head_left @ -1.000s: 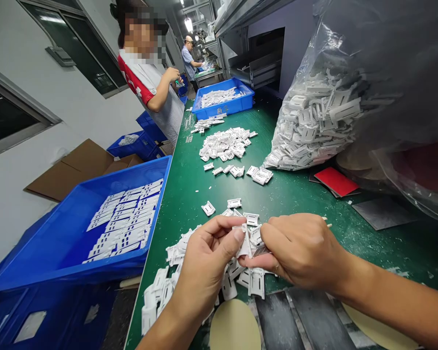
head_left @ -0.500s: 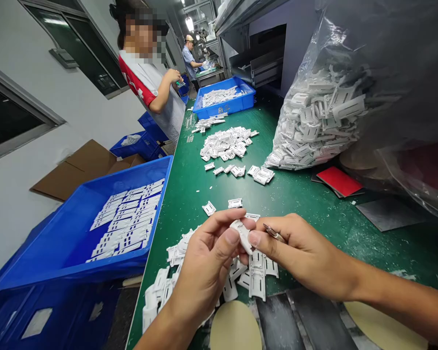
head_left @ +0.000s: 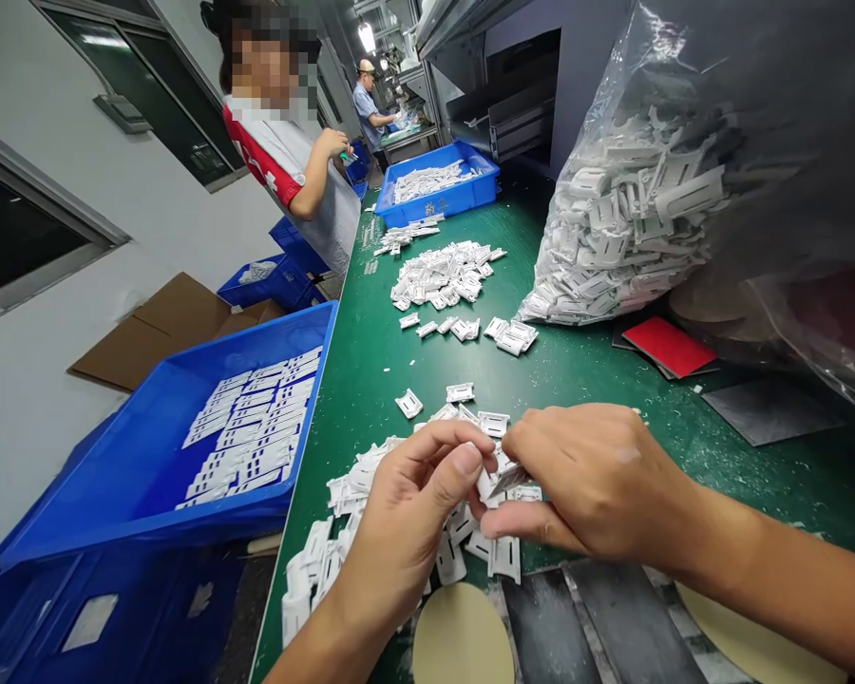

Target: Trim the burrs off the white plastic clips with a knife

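My left hand (head_left: 420, 484) pinches a small white plastic part (head_left: 490, 483) between thumb and fingers, over the near edge of a loose pile of similar parts (head_left: 360, 475). From the right, my right hand (head_left: 584, 480) holds a small metal tool (head_left: 509, 475) against that part, its thumb below and its fingers curled above. The tool's tip is partly hidden by the fingers. Beneath both hands lie more white parts on the green table (head_left: 356, 380).
Blue bin (head_left: 149, 513) with rows of white parts at left; blue tray (head_left: 438, 201) at the far end; clear bag of parts (head_left: 613, 228), red sheet (head_left: 666, 344) at right. Round beige disc (head_left: 463, 636) in front. A person (head_left: 292, 180) stands at the far left.
My right hand has rolled over, back of the hand now up, and the tool has come down onto the white part. My left hand keeps its hold, with the part turned.
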`<state>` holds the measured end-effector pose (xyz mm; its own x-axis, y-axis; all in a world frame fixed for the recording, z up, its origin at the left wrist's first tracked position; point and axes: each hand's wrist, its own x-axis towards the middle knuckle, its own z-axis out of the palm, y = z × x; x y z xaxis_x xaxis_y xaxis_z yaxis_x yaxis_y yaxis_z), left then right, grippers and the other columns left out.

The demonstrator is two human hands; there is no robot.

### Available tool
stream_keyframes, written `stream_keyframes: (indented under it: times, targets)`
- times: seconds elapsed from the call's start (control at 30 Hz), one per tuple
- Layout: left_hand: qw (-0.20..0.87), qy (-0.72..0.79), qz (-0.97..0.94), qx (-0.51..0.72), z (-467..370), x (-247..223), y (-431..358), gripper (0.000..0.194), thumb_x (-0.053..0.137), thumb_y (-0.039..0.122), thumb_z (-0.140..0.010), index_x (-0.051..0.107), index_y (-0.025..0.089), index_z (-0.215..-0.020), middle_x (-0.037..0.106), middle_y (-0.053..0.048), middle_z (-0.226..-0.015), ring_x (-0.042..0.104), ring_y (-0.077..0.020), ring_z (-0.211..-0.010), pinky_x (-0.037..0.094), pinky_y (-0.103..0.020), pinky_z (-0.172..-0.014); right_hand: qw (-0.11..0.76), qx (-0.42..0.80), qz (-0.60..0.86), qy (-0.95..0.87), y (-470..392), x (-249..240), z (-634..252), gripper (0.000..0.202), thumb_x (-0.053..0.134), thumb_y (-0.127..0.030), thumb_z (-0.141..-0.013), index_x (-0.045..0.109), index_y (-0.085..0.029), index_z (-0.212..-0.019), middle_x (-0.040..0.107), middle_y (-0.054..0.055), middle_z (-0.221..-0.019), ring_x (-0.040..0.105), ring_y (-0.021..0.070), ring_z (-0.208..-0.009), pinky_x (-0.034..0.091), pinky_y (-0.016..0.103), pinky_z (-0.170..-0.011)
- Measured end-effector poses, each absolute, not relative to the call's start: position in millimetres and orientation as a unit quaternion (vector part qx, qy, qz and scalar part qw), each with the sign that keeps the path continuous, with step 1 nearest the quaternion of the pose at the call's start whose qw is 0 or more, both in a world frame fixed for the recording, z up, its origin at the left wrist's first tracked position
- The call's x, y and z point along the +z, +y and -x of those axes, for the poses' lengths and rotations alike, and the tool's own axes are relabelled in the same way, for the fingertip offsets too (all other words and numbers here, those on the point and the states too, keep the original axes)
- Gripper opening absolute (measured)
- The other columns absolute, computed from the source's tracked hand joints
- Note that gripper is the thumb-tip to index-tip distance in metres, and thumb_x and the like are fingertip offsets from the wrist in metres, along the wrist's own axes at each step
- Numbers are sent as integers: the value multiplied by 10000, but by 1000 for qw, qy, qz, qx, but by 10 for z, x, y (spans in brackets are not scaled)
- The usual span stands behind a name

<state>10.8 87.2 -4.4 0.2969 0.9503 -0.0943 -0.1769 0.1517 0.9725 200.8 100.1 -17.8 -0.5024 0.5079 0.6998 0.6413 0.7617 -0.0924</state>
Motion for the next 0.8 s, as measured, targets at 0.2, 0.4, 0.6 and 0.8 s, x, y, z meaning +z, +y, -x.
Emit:
stream_keyframes:
  times: [0.2,0.4,0.6,0.8]
  targets:
    - [649,412,-484,418,-106,-28,857,118,675,364,-927,751,274,-920,609,19,-840,527,-96,-723,476,-191,-693,353,-136,368,-850,977,-196,-2002,587,261,-666,-992,529,-223,-715,481,-7,-572,420,174,-494,212,347,-506]
    - [653,418,-484,407,-98,-13,850,137,664,372,-935,747,263,-925,621,14,-863,523,-93,-719,452,-200,-680,345,-147,366,-852,980,-217,-2004,550,279,-651,-998,521,-231,-739,471,-17,-567,404,177,-494,197,346,-508]
    - [647,411,-494,411,-96,-23,859,128,654,344,-948,744,255,-934,650,17,-870,531,-79,-701,434,-197,-690,347,-169,363,-848,989,-213,-2004,534,302,-634,-1001,496,-242,-695,458,-17,-548,375,180,-493,181,357,-523]
    - [644,413,-491,416,-99,-13,854,124,657,336,-946,743,250,-925,651,12,-858,525,-86,-706,429,-201,-690,351,-181,359,-846,982,-215,-2006,526,357,-636,-986,502,-243,-669,460,-14,-539,367,180,-497,175,361,-527]
